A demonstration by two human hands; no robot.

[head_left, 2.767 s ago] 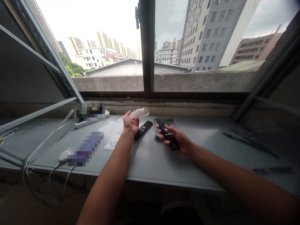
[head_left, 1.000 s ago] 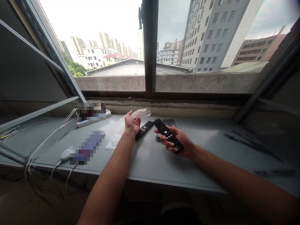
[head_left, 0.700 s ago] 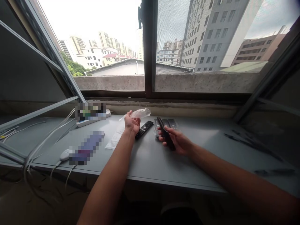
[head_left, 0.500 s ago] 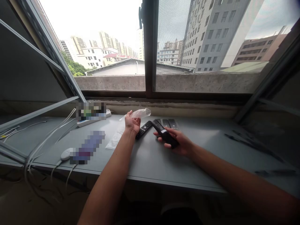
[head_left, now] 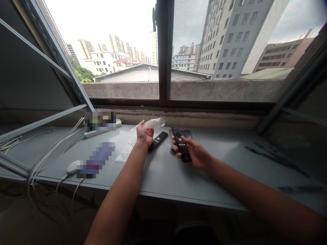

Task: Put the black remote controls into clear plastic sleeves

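Observation:
My right hand (head_left: 196, 153) grips a black remote control (head_left: 181, 144), buttons up, just above the grey desk (head_left: 163, 170). A second black remote (head_left: 157, 140) lies flat on the desk between my hands. My left hand (head_left: 144, 133) is raised with its fingers curled round a clear plastic bag (head_left: 153, 123), which sticks out to the right of the fist. More remotes (head_left: 188, 133) lie side by side behind the held one, partly hidden by it.
A flat clear plastic bag (head_left: 125, 151) lies left of my left forearm. A white power strip (head_left: 102, 129), white cables (head_left: 48, 153), a white mouse-like device (head_left: 72, 167) and a blurred object (head_left: 95, 160) occupy the desk's left. A window frame (head_left: 163, 54) stands behind.
My right hand turned the remote over onto its edge and back, and now holds it buttons up again, a little farther from me. My left hand has kept still.

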